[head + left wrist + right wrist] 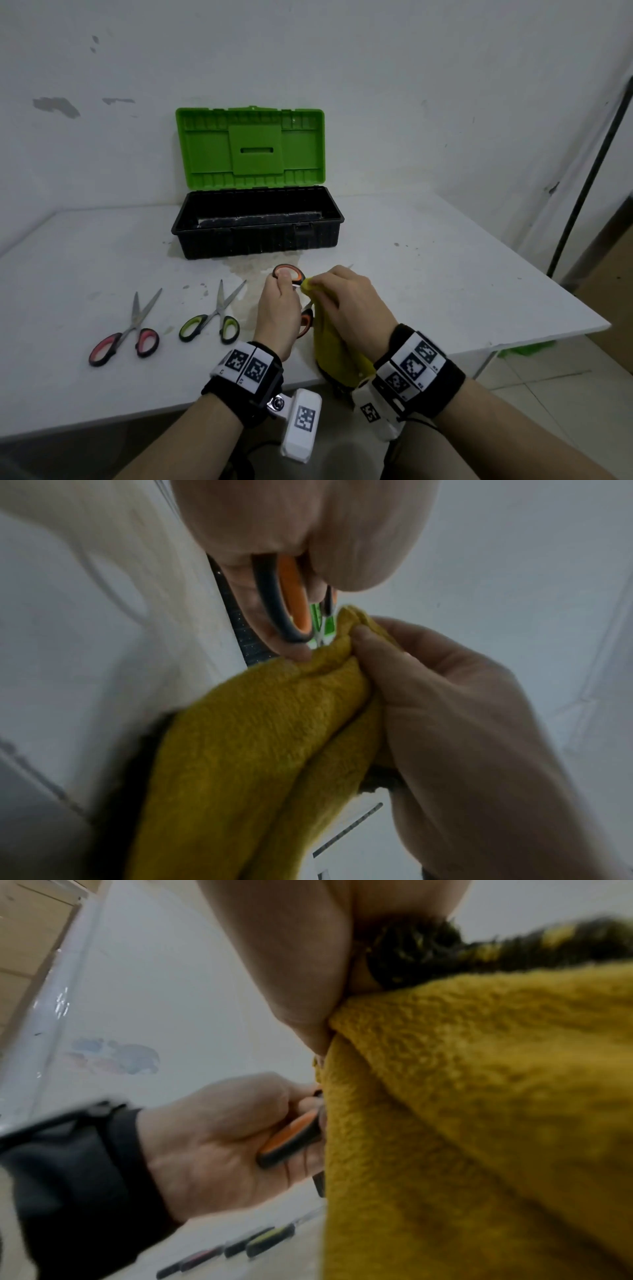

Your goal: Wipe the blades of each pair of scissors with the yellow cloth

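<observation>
My left hand [279,303] grips the orange-handled scissors [289,273] above the table, a finger through one handle loop [291,593]. My right hand [346,301] pinches the yellow cloth [337,346] around the blades close to the handles; the blades are hidden inside the cloth [260,723]. The cloth [479,1110] hangs down past the table's front edge. The pink-handled scissors [125,330] and the green-handled scissors [212,317] lie with blades spread on the table to the left.
A black toolbox [257,224] with its green lid [250,147] raised stands behind my hands against the white wall. The white table [445,274] ends in a corner at the right, where a dark pole [589,178] leans.
</observation>
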A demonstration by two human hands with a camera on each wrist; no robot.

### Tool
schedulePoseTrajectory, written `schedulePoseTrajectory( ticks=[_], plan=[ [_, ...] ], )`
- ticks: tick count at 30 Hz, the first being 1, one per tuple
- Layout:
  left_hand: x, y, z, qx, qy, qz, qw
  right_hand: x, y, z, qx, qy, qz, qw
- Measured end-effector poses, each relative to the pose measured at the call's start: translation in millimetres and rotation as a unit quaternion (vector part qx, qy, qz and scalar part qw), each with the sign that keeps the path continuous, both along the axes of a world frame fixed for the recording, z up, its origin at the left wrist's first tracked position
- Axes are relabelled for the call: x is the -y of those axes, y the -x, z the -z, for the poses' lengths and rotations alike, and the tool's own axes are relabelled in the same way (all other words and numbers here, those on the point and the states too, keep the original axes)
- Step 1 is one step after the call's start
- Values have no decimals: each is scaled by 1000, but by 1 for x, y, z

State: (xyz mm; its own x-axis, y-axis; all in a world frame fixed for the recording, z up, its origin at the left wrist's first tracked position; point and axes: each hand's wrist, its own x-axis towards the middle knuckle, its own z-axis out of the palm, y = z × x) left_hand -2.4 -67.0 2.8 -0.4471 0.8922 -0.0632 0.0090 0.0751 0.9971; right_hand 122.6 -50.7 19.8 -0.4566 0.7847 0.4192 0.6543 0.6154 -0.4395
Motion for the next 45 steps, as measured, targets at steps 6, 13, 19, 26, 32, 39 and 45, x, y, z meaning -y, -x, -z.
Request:
schedulePoseTrajectory(
  ticks=[6,13,19,26,32,39,45],
  plan=[
    [5,0,-2,7,12,16,1000,-10,-11,-4,18,35,74,996],
    [-2,-2,-3,5,-4,9,1000,2,0,-2,10,16,16,1000],
    [0,0,0,7,-1,17,1000,-5,-10,-5,2,8,46,999],
    [0,0,3,-3,-11,23,1000,-2,-5,-5,32,37,44,998],
    [-2,0,7,-37,-28,24,999,0,-10,-13,37,3,-13,999],
    [-7,7,2,17,-36,16,999,-5,-26,-5,65,25,19,997],
    [-11,2,3,24,-46,24,998,4,-12,-5,30,-21,-33,999]
  ],
)
